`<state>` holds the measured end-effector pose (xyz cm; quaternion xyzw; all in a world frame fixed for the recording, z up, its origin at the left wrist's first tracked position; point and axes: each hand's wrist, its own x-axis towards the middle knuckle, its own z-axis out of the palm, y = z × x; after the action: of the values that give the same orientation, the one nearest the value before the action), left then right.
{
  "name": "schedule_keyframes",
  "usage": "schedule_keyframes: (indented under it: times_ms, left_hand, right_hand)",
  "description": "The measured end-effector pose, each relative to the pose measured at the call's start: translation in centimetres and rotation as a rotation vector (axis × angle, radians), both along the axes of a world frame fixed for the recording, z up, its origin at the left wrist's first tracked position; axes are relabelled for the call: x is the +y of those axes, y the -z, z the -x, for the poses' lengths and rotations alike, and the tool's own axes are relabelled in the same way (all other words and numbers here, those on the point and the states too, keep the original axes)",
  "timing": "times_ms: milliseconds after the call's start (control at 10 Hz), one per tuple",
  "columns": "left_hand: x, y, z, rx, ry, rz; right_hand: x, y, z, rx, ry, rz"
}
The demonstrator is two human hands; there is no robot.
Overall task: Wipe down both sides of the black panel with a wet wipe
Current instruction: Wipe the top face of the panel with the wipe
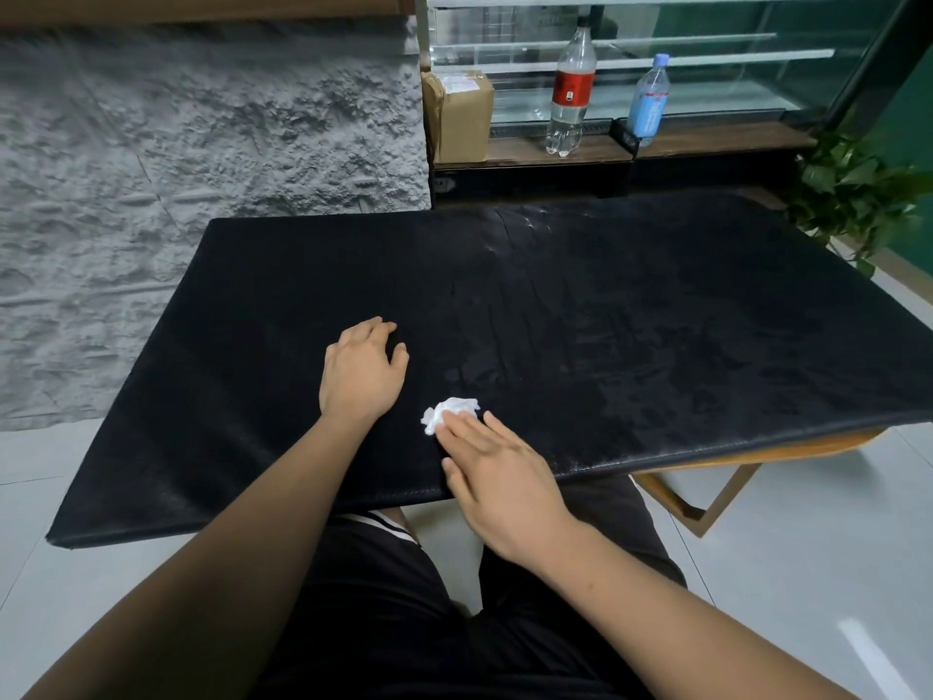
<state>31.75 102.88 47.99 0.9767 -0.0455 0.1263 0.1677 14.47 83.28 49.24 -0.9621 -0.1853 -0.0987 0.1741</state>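
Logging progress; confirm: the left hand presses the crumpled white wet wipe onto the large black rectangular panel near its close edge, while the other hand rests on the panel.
Wrong hand. In the head view the right hand presses the crumpled white wet wipe onto the large black rectangular panel near its close edge; the left hand rests on the panel.

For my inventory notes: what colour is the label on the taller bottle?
The taller bottle's label is red; head view.

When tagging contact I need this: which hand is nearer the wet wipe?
Right. The right hand lays straight fingers on the wet wipe; the left hand rests on the black panel up and left of it, apart.
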Motion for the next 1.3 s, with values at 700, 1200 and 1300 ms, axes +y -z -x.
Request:
schedule_keyframes:
  times_ms: [700, 1200, 1300]
  left_hand:
    - [-0.1, -0.5, 0.2, 0.032, 0.002, -0.008]
    - [-0.1, -0.5, 0.2, 0.031, -0.003, -0.007]
    - [-0.1, -0.5, 0.2, 0.03, -0.002, -0.01]
  right_hand:
    - [-10.5, -0.3, -4.4, 0.01, 0.206, -0.006]
    - [-9.2, -1.0, -5.4, 0.038, 0.337, 0.068]
    - [-7.2, -0.8, -5.4, 0.01, 0.287, 0.066]
